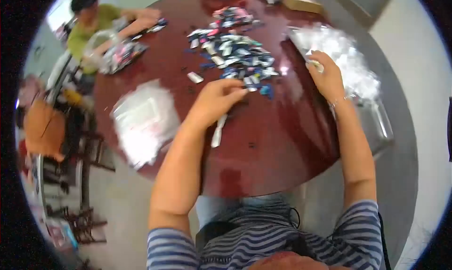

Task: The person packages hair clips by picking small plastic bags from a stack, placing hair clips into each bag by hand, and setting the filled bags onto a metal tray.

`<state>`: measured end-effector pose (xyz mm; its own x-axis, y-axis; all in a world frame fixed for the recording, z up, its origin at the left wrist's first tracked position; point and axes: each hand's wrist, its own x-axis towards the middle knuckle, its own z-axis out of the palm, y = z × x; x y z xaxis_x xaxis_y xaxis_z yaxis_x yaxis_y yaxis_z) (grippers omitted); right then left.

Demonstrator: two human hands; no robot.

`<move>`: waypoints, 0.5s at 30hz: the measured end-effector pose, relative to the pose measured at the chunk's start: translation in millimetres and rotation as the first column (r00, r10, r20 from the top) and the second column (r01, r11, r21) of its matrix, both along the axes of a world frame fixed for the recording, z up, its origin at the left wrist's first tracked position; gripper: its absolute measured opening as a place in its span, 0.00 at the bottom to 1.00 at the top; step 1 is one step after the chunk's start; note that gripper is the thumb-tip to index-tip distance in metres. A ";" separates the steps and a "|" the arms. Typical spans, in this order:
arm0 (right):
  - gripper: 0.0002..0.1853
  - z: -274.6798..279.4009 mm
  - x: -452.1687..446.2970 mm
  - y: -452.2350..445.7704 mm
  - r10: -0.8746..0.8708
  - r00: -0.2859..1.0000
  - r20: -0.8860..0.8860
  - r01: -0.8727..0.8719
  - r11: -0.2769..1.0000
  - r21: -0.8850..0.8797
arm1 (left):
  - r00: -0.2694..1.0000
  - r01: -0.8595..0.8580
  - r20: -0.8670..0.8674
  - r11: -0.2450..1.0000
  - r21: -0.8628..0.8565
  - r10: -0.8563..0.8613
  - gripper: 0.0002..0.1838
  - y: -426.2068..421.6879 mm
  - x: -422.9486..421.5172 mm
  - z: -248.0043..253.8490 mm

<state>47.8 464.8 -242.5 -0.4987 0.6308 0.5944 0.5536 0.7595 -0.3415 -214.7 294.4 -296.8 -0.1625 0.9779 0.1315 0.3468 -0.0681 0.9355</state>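
One pale strip (218, 132), narrow and slightly twisted, lying at the centre of the frame just below the left hand (214, 99). Left hand: thumb and forefinger close together at the lower edge of the pile; whether they grip anything cannot be told. Right hand (329, 79), right of centre: fingers bent, thumb and fingertips holding a small pale piece (317, 67), its details blurred.

One pile of small packets (235, 51), upper centre: flat, oblong, overlapping at all angles, mostly white and dark navy, with touches of blue and pink; markings too blurred to read. One blue piece (267, 91) at its lower right edge; one stray white packet (195, 77) to its left.

One stack of clear plastic bags (145, 122), left of centre, glossy and creased. One heap of clear wrappers (353, 63), upper right, crumpled and shining, beside the right hand.

One round table (263, 152), dark red-brown, polished, reflecting light. One cardboard box (301, 2), at the top right of its far side. One co-worker (94, 27), upper left: dark cap, yellow-green top, forearms on the table, a filled clear bag (120, 58) just beside. One orange-brown chair back (44, 129), far left. Pale floor (127, 209), lower left.
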 end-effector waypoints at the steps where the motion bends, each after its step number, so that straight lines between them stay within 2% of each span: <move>1: 0.13 -6.0 -19.2 -11.2 0.082 0.995 0.052 -0.082 0.997 0.000 | 0.997 -0.009 -0.078 0.998 0.060 0.014 0.17 2.5 -0.4 -2.0; 3: 0.13 -25.1 -53.3 -33.7 0.296 0.950 0.095 -0.296 0.955 -0.016 | 0.973 -0.143 -0.159 0.977 0.161 0.169 0.14 0.0 0.4 0.3; 5: 0.14 -39.8 -86.8 -60.6 0.456 0.884 0.108 -0.440 0.887 -0.144 | 0.916 -0.316 -0.145 0.897 0.308 0.373 0.12 -0.2 1.0 4.7; 7: 0.14 -46.2 -121.6 -87.4 0.582 0.796 0.168 -0.560 0.813 -0.161 | 0.872 -0.378 -0.093 0.782 0.496 0.480 0.09 -0.2 -4.1 5.3; 8: 0.15 -46.6 -136.4 -99.8 0.645 0.752 0.133 -0.617 0.761 -0.200 | 0.854 -0.414 -0.056 0.741 0.529 0.517 0.09 -1.5 -3.6 7.8; 9: 0.15 -46.1 -149.1 -110.4 0.697 0.710 0.101 -0.663 0.710 -0.236 | 0.816 -0.405 -0.095 0.682 0.609 0.570 0.08 -2.3 -3.9 10.3; 11: 0.18 -71.8 -177.6 -116.1 0.757 0.648 -0.079 -0.743 0.607 -0.282 | 0.814 -0.380 -0.070 0.619 0.687 0.577 0.07 -5.9 -2.4 18.1; 12: 0.21 -94.5 -191.2 -109.1 0.761 0.642 0.099 -0.753 0.649 -0.109 | 0.811 -0.376 -0.071 0.609 0.699 0.581 0.07 -8.2 -0.4 22.1; 13: 0.21 -94.3 -199.6 -110.4 0.770 0.630 0.103 -0.762 0.638 -0.110 | 0.802 -0.387 -0.066 0.601 0.699 0.593 0.07 -10.1 1.6 24.6; 15: 0.34 -95.9 -216.9 -116.3 0.718 0.624 0.308 -0.726 0.679 -0.113 | 0.799 -0.349 -0.052 0.532 0.771 0.599 0.07 -12.2 2.2 29.0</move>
<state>-169.1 348.5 -338.4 -0.9414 -0.0209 0.3365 -0.1066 0.9654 -0.2381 -212.6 282.2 -267.8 -0.4070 0.3445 0.8460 0.7590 -0.3878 0.5231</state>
